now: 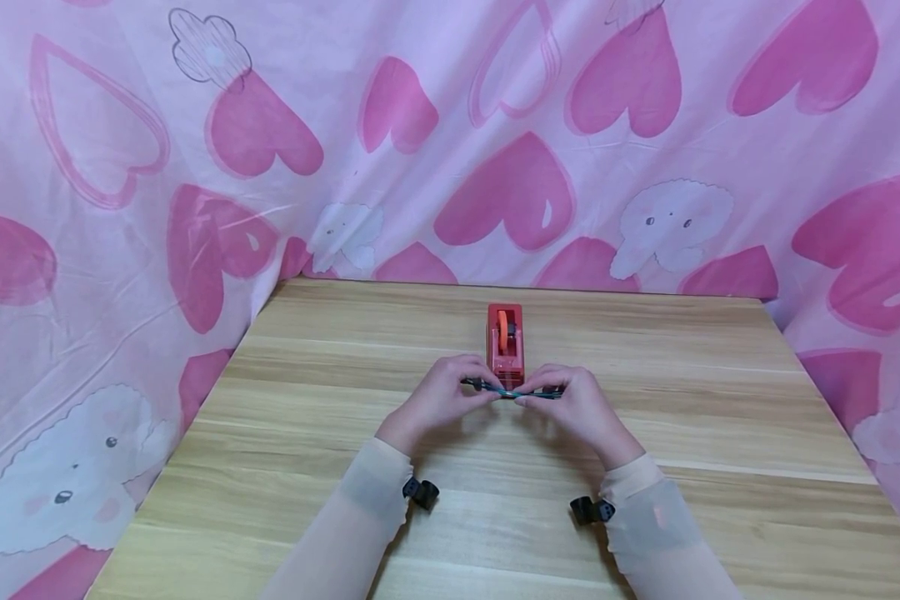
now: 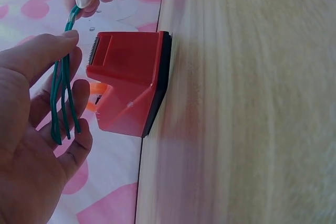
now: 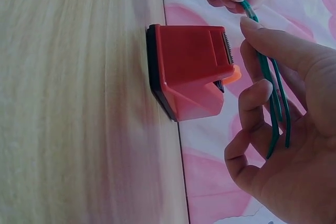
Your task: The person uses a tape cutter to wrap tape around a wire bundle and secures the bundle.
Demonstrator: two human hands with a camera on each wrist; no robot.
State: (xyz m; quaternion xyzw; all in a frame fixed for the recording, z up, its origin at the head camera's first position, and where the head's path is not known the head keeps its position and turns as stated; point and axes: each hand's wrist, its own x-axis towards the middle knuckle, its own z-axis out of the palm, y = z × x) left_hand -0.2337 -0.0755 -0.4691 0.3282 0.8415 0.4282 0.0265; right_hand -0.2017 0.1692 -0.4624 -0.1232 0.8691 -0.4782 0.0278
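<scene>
Green strands, thin and slightly bent, form one bundle with a shiny, paler patch at its middle, fanning apart toward the tips. The left hand and right hand pinch it either side of that patch, above the desk, by the red tape dispenser's near end. Fingers partly cover the bundle; each wrist view crops the opposite hand. Whether strands touch the dispenser is unclear.

Thin green strands, bundled lengthwise, middle shiny, ends splayed, pinched in both hands
</scene>
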